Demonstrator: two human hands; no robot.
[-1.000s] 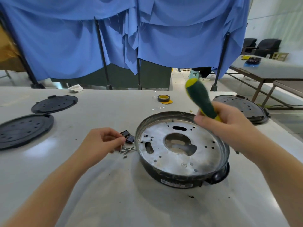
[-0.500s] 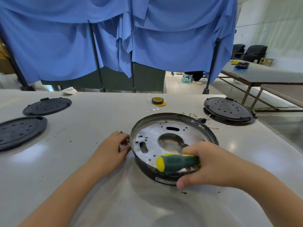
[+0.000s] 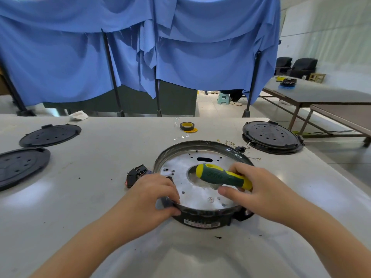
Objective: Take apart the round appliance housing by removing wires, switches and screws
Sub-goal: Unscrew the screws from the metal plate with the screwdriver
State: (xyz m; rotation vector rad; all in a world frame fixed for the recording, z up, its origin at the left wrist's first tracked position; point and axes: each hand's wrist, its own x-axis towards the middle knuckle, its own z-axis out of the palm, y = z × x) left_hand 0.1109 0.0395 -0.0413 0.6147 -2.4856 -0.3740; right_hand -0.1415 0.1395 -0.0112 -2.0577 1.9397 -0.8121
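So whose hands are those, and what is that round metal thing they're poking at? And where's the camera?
There is no robot here. The camera sits on a person's head and looks down, so you see their own two arms, as if you were them.

The left hand grips the near rim of a round appliance housing, a black ring with a shiny metal plate inside, full of little holes. The right hand holds a screwdriver with a green and yellow handle, lying across the housing. Its tip is hidden by the hand.

All of this sits on a pale table. Also on it: small black switch parts beside the housing, three black round lids, a roll of tape, and bits of wire. Blue cloth hangs behind.
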